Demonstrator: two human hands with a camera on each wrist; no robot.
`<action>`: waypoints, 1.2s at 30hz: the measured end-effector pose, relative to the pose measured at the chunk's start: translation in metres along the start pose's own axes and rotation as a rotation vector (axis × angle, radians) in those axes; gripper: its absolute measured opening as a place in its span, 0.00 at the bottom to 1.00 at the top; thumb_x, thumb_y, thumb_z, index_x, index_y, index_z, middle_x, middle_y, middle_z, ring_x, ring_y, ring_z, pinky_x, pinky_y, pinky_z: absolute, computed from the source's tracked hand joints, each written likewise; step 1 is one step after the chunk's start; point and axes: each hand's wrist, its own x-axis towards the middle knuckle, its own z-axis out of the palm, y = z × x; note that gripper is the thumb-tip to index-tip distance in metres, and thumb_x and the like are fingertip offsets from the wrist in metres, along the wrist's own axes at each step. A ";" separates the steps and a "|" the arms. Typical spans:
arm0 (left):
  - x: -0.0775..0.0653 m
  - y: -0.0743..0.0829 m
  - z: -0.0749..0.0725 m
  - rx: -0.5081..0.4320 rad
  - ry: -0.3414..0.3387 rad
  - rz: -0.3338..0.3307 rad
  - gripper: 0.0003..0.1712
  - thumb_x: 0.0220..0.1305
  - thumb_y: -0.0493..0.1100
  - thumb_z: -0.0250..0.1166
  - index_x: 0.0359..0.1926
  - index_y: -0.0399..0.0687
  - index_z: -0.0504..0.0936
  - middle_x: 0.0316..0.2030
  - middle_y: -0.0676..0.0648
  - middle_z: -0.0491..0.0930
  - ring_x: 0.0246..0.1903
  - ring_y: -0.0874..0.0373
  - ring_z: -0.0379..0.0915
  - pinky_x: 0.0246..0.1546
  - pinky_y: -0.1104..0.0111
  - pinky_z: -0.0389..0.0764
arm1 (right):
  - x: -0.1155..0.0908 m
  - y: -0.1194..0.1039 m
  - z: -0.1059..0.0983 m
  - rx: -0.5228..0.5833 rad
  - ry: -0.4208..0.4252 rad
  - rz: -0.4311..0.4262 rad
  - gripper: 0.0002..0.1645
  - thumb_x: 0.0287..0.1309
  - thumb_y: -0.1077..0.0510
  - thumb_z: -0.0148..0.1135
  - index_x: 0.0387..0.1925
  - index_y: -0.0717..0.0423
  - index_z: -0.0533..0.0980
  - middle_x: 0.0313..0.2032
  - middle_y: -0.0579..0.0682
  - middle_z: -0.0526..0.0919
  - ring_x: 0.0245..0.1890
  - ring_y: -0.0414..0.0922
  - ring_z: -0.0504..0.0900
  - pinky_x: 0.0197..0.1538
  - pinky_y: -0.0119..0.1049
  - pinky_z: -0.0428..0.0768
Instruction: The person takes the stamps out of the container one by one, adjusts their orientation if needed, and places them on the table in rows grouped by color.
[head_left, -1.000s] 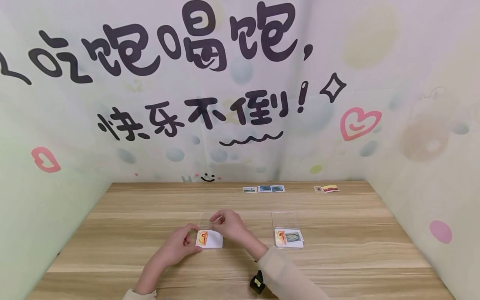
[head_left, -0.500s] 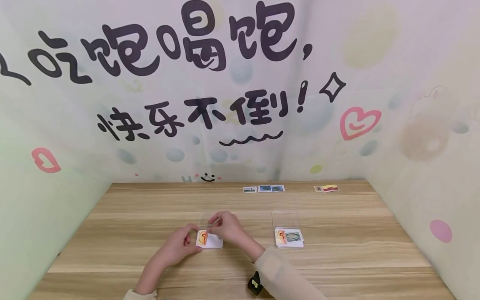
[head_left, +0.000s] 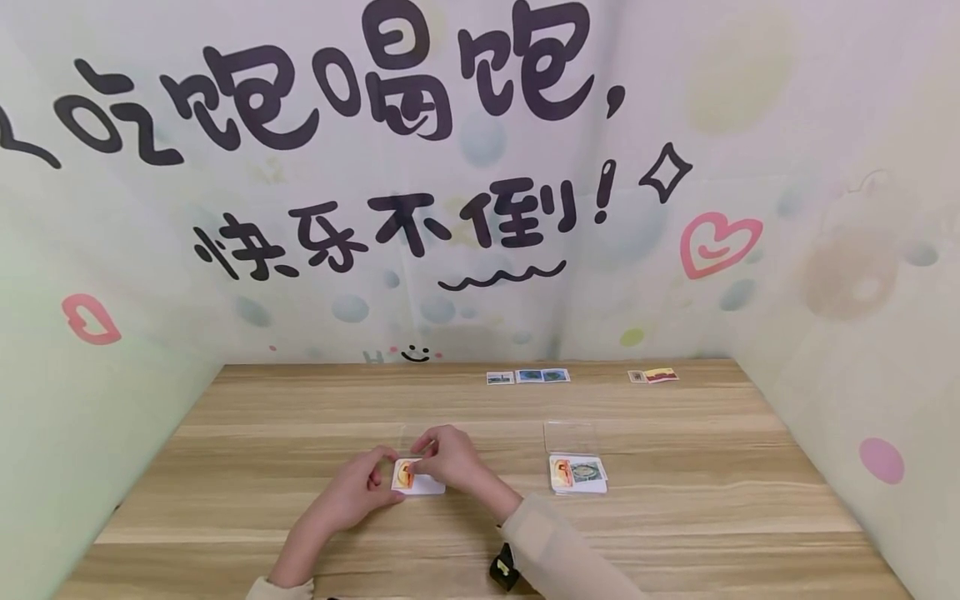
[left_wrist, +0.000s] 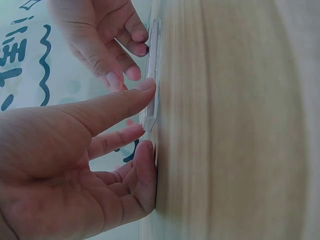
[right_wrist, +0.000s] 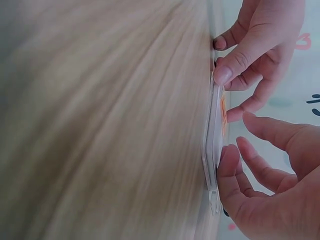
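Note:
A white card (head_left: 431, 487) lies in a small clear plastic case (left_wrist: 153, 60) on the table, with an orange stamp (head_left: 402, 474) at the card's left side. My left hand (head_left: 357, 492) holds the case at its left end, thumb on the near edge and fingers on the far side. Over the card is my right hand (head_left: 453, 458), a fingertip at the orange stamp's upper right. In the right wrist view its thumb stands off the case while other fingers rest along the card. The raised clear lid (head_left: 411, 435) is partly hidden behind the right hand.
To the right stands a second clear case (head_left: 570, 437), its card bearing an orange stamp and a green-grey stamp (head_left: 587, 472). Blue stamps (head_left: 543, 376) and a yellow-red stamp (head_left: 662, 376) lie along the table's back edge. A small black object (head_left: 504, 570) sits beside the right sleeve.
My right hand has shifted slightly left and toward me, its fingertips coming from the lid side down over the orange stamp. The left hand stays put at the case.

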 end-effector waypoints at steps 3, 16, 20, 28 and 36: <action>0.000 0.000 0.000 0.001 0.001 0.005 0.29 0.57 0.39 0.80 0.56 0.34 0.79 0.29 0.49 0.70 0.26 0.64 0.63 0.29 0.71 0.67 | 0.002 0.001 0.002 -0.021 0.006 -0.010 0.08 0.54 0.69 0.77 0.36 0.65 0.85 0.22 0.44 0.74 0.22 0.37 0.69 0.25 0.26 0.65; 0.000 -0.002 0.000 -0.001 -0.003 0.001 0.29 0.57 0.39 0.80 0.56 0.34 0.79 0.29 0.49 0.69 0.26 0.63 0.63 0.29 0.71 0.66 | 0.003 0.004 0.006 -0.029 0.015 0.022 0.07 0.53 0.68 0.78 0.34 0.62 0.86 0.21 0.45 0.73 0.20 0.38 0.67 0.23 0.27 0.63; 0.000 -0.002 0.000 -0.001 -0.003 -0.005 0.28 0.57 0.39 0.80 0.55 0.35 0.79 0.29 0.49 0.69 0.26 0.63 0.63 0.29 0.71 0.67 | 0.004 0.004 0.008 -0.047 0.019 0.014 0.08 0.52 0.66 0.80 0.33 0.61 0.86 0.19 0.43 0.73 0.20 0.37 0.66 0.23 0.27 0.62; 0.000 -0.001 0.000 -0.004 -0.002 -0.011 0.28 0.57 0.39 0.80 0.55 0.35 0.79 0.29 0.49 0.69 0.26 0.63 0.63 0.29 0.70 0.66 | 0.003 0.004 0.009 -0.081 0.024 -0.007 0.09 0.50 0.66 0.81 0.32 0.60 0.86 0.17 0.42 0.70 0.18 0.36 0.64 0.23 0.27 0.60; 0.000 0.000 0.000 -0.002 0.000 -0.015 0.29 0.57 0.40 0.80 0.56 0.35 0.79 0.29 0.49 0.69 0.26 0.63 0.63 0.29 0.70 0.66 | 0.004 0.005 0.010 -0.117 0.042 -0.010 0.11 0.46 0.67 0.83 0.29 0.59 0.84 0.17 0.41 0.69 0.18 0.36 0.65 0.23 0.27 0.60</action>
